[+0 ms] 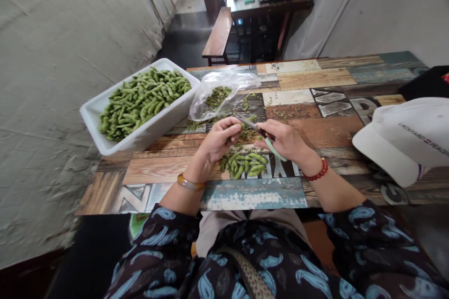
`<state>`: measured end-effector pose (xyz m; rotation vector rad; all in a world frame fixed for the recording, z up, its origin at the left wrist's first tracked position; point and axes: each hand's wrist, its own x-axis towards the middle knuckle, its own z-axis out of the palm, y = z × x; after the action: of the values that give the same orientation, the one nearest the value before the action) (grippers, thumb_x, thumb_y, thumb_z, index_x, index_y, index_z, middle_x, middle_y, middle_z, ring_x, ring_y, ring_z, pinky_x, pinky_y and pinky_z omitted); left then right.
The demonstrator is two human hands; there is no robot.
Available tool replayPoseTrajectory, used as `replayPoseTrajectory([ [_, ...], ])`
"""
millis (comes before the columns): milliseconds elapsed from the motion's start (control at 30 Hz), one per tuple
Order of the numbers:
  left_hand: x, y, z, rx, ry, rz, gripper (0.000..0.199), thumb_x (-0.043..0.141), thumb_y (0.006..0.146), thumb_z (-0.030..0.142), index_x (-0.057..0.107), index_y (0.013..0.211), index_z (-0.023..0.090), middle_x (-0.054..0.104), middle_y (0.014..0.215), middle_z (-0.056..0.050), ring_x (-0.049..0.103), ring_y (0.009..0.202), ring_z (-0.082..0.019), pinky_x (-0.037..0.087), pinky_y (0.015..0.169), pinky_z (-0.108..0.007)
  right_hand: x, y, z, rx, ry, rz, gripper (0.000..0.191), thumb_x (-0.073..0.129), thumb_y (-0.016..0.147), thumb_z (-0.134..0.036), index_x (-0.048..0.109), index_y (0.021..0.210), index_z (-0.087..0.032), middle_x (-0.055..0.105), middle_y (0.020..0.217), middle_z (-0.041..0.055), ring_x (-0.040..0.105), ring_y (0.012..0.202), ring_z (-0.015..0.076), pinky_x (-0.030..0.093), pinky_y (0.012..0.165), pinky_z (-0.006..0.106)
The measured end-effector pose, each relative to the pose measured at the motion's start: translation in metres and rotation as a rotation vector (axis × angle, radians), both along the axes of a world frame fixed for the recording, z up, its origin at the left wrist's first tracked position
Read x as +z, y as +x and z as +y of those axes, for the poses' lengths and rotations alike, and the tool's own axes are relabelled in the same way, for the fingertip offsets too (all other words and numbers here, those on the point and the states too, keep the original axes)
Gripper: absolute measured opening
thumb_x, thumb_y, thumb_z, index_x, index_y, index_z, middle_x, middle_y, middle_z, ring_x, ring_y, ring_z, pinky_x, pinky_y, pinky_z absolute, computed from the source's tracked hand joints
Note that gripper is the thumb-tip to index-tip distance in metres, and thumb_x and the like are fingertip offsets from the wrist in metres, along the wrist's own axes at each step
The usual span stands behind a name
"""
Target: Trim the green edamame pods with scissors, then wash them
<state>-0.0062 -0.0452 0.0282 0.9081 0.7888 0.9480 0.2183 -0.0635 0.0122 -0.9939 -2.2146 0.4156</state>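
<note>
My left hand (221,137) is closed in a pinch around a green pod (242,126), mostly hidden by the fingers. Wrapped around scissors (276,148) with a pale green handle, my right hand (283,137) holds the blades pointing left, at the left fingertips. Below the hands, a small pile of green pods (245,164) lies on the patterned table (161,168). Small green trimmings (247,134) are scattered under and beyond the hands. A clear plastic bag (206,110) with more trimmings inside lies just beyond them.
A white tub (154,126) heaped with green pods stands at the left by the wall. A white cap (403,140) lies at the right, near a black item (423,84). Past the table are a wooden bench (219,32) and another table (273,7) with bags on it.
</note>
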Motion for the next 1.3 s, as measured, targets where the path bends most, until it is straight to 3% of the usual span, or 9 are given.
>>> replayPoseTrajectory([
  [133, 0.006, -0.001, 0.001, -0.030, -0.034, -0.049, 0.031, 0.081, 0.069, 0.035, 0.061, 0.082, 0.016, 0.056, 0.074, 0.002, 0.042, 0.050, -0.003, 0.023, 0.042, -0.015, -0.002, 0.007, 0.005, -0.145, 0.022, 0.013, 0.045, 0.064, 0.089, -0.052, 0.061, 0.122, -0.021, 0.064, 0.095, 0.0094, 0.062, 0.085, 0.0255, 0.051, 0.075, 0.036],
  [233, 0.005, 0.003, -0.001, -0.066, 0.029, 0.048, 0.033, 0.075, 0.076, 0.043, 0.055, 0.073, 0.016, 0.056, 0.072, 0.001, 0.040, 0.049, -0.004, 0.022, 0.041, -0.017, -0.003, 0.009, 0.007, -0.183, 0.035, 0.021, 0.048, 0.064, 0.088, -0.054, 0.061, 0.123, -0.021, 0.065, 0.097, 0.0095, 0.062, 0.086, 0.0255, 0.052, 0.077, 0.036],
  [367, 0.000, 0.013, -0.007, -0.155, 0.383, 0.401, 0.021, 0.075, 0.078, 0.035, 0.067, 0.074, 0.016, 0.063, 0.070, -0.001, 0.052, 0.060, -0.009, 0.040, 0.058, -0.021, -0.002, 0.007, 0.006, -0.161, 0.031, -0.004, 0.044, 0.063, 0.090, -0.050, 0.061, 0.123, -0.021, 0.064, 0.095, 0.0082, 0.061, 0.082, 0.0233, 0.051, 0.074, 0.034],
  [467, -0.003, 0.018, -0.010, -0.241, 0.652, 0.603, 0.015, 0.069, 0.082, 0.029, 0.073, 0.073, 0.018, 0.069, 0.077, -0.005, 0.060, 0.074, -0.016, 0.043, 0.072, -0.026, -0.002, 0.006, 0.006, -0.160, 0.024, -0.013, 0.043, 0.062, 0.091, -0.049, 0.061, 0.123, -0.021, 0.063, 0.092, 0.0076, 0.060, 0.081, 0.0227, 0.050, 0.072, 0.033],
  [633, -0.004, 0.019, -0.016, -0.432, 0.810, 0.779, 0.009, 0.068, 0.080, 0.021, 0.075, 0.074, 0.022, 0.067, 0.076, -0.005, 0.060, 0.070, -0.017, 0.041, 0.067, -0.027, -0.003, 0.008, 0.008, -0.182, 0.026, 0.022, 0.044, 0.064, 0.090, -0.050, 0.061, 0.123, -0.021, 0.063, 0.092, 0.0069, 0.060, 0.079, 0.0213, 0.049, 0.072, 0.032],
  [800, -0.002, 0.020, -0.019, -0.391, 0.796, 0.828, 0.008, 0.070, 0.073, 0.014, 0.073, 0.073, 0.022, 0.063, 0.073, -0.004, 0.055, 0.067, -0.016, 0.037, 0.064, -0.026, -0.004, 0.007, 0.009, -0.189, 0.033, 0.024, 0.042, 0.065, 0.089, -0.048, 0.061, 0.122, -0.023, 0.063, 0.091, 0.0063, 0.061, 0.080, 0.0222, 0.051, 0.073, 0.033],
  [900, 0.001, 0.018, -0.015, -0.231, 0.712, 0.744, 0.003, 0.071, 0.074, 0.017, 0.069, 0.074, 0.019, 0.059, 0.070, -0.001, 0.050, 0.065, -0.014, 0.037, 0.064, -0.026, -0.003, 0.006, 0.008, -0.191, 0.053, 0.050, 0.041, 0.065, 0.090, -0.047, 0.061, 0.122, -0.022, 0.065, 0.091, 0.0070, 0.063, 0.080, 0.0225, 0.053, 0.074, 0.034],
  [1100, 0.010, 0.002, -0.005, 0.116, 0.323, 0.339, 0.026, 0.079, 0.071, 0.032, 0.060, 0.079, 0.017, 0.057, 0.076, 0.002, 0.044, 0.062, -0.008, 0.035, 0.057, -0.021, -0.001, 0.005, 0.007, -0.157, 0.102, 0.097, 0.044, 0.069, 0.087, -0.046, 0.060, 0.122, -0.021, 0.065, 0.093, 0.0072, 0.061, 0.077, 0.0214, 0.054, 0.073, 0.036],
  [1300, 0.005, 0.003, -0.007, 0.104, 0.206, 0.200, 0.034, 0.083, 0.067, 0.034, 0.065, 0.090, 0.016, 0.055, 0.076, 0.004, 0.035, 0.053, -0.004, 0.028, 0.048, -0.020, 0.001, 0.001, 0.003, -0.032, 0.045, 0.070, 0.050, 0.074, 0.084, -0.045, 0.058, 0.124, -0.020, 0.063, 0.098, 0.0082, 0.059, 0.076, 0.0199, 0.054, 0.070, 0.035],
])
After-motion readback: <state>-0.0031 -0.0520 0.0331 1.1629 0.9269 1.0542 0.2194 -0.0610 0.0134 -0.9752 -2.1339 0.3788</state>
